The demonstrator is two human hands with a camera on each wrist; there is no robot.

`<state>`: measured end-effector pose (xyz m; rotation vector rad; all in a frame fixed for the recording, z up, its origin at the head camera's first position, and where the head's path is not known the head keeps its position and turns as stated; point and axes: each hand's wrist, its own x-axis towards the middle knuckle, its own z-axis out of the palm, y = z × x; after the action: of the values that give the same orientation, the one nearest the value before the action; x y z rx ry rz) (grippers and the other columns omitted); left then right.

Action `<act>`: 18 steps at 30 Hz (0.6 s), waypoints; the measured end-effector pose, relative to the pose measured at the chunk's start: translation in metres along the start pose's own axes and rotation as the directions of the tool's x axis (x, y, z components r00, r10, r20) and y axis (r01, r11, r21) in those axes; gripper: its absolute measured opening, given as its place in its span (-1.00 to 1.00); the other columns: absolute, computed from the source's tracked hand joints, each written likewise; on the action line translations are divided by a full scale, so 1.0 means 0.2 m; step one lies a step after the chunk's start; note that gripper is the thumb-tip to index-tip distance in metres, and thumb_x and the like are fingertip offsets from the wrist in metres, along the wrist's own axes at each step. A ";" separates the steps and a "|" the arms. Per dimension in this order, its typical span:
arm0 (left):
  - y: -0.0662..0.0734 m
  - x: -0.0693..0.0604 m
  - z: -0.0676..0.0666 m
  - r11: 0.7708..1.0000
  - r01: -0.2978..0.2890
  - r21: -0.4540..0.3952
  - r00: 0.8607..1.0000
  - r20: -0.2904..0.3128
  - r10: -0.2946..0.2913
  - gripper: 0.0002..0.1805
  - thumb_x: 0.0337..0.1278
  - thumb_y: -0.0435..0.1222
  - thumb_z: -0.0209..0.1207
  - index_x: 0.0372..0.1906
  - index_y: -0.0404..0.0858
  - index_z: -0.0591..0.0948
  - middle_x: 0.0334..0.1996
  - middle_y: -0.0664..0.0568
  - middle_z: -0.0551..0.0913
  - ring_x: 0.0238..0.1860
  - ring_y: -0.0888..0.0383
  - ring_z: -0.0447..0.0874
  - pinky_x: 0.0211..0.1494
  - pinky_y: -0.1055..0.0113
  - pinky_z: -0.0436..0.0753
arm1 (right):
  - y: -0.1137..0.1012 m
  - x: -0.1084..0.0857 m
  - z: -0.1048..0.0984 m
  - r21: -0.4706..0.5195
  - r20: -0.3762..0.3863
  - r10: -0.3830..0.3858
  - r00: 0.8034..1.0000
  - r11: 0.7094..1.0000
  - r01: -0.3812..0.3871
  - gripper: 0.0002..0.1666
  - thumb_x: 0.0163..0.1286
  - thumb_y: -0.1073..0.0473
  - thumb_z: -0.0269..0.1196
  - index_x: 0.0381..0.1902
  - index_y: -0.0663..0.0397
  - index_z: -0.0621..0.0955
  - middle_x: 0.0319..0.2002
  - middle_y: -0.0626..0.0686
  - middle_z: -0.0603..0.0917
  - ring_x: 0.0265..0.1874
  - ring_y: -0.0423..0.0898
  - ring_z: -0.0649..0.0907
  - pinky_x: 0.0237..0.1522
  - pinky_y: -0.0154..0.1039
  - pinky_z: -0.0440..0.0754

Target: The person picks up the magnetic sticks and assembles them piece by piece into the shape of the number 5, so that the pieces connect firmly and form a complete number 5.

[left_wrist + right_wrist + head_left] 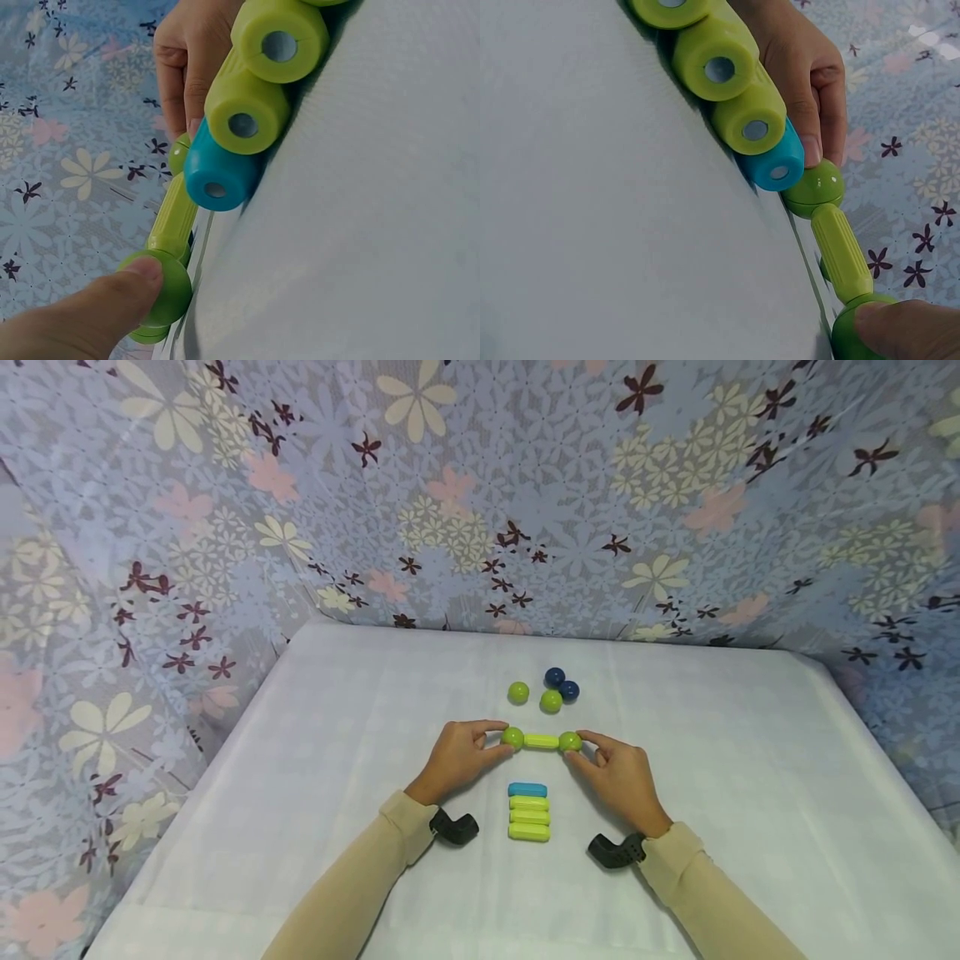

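A yellow-green rod (542,741) lies level between two green balls, touching one at each end. My left hand (459,758) pinches the left green ball (513,737) between thumb and fingers. At the other end my right hand (621,775) pinches the right green ball (570,742). In the left wrist view the thumb presses on the near green ball (171,289). Nearer to me, a blue rod (527,789) lies side by side with several yellow-green rods (529,817); grey metal discs show in their ends in both wrist views.
Beyond the hands lie two loose green balls (518,692) and two dark blue balls (555,677). All stand on a white-covered table (300,760). Flowered cloth (480,510) hangs behind it and on the left. Black mounts (454,828) sit at both wrists.
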<state>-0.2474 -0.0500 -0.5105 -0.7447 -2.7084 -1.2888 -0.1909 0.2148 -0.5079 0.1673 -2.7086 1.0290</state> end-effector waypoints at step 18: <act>0.06 -0.15 0.00 0.983 0.045 -0.179 0.999 0.010 -0.043 -0.77 0.17 -0.08 0.46 -0.11 -0.05 0.83 -0.77 0.24 0.19 -0.65 0.31 0.12 -0.44 0.40 0.26 | 0.01 0.00 0.00 0.017 -0.009 -0.015 1.000 1.000 0.016 -0.50 0.33 0.08 0.46 0.16 0.19 0.70 -0.75 -0.15 0.29 -0.72 -0.23 0.25 -0.60 -0.30 0.20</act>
<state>-0.2150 -0.0550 -0.5091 -0.7079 -2.6535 -1.5594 -0.1910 0.2163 -0.5096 0.1862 -2.6868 1.0469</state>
